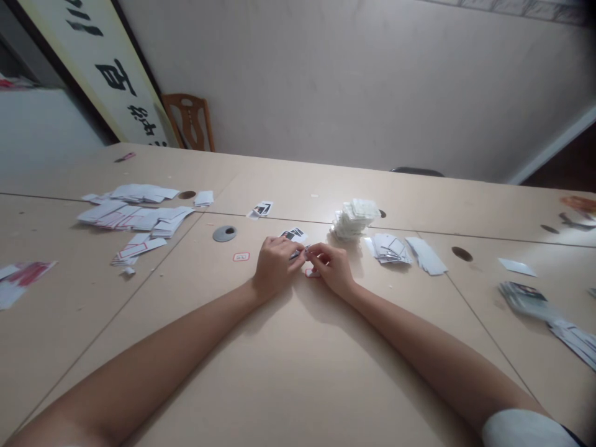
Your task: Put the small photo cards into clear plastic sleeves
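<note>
My left hand [278, 264] and my right hand [333, 268] meet above the table, fingertips pinched together. Between them is a small photo [296, 253], mostly hidden by the fingers of my left hand; my right fingertips grip its right end. Just behind my left hand lie a few loose small photos [295, 233]. A red-bordered label [311, 273] sticks out under my right fingers. Another red-bordered label [241, 256] lies flat to the left of my left hand.
A tall stack of clear plastic sleeves [354, 217] stands behind my right hand, with white cards [391, 248] beside it. Piles of paper slips [135, 214] spread at left. Further photos [261, 210] lie beyond a grey cable cap [225, 233]. A cutter [125, 157] rests far left.
</note>
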### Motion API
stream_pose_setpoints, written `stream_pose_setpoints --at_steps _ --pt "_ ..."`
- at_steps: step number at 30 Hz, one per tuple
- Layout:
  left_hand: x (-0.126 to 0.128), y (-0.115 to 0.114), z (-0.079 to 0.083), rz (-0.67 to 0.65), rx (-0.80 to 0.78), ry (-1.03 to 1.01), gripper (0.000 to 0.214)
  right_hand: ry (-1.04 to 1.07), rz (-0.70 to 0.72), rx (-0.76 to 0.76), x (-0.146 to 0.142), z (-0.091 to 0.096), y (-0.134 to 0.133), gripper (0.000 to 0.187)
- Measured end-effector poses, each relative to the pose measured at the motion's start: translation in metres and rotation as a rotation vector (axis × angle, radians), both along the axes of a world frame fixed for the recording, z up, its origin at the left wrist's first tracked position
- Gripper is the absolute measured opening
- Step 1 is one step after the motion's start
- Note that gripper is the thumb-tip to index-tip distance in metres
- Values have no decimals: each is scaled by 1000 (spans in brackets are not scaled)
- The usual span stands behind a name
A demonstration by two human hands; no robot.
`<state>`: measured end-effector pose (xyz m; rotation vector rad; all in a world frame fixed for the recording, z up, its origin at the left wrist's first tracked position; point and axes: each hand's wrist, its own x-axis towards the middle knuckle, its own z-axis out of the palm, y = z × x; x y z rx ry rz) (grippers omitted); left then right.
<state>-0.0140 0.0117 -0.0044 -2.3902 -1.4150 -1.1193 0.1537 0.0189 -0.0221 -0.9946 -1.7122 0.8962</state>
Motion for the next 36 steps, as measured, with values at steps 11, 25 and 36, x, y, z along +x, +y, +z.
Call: stream_pose_setpoints --at_steps 11,25,36 --pt "1 0 0 20 -40 -34 12 -14 -8 17 0 5 0 14" --pt "0 1 0 13 -36 -33 11 -27 19 -63 1 6 2 11" --pt "1 -2 4 8 -41 -70 20 54 13 -103 1 6 4 21"
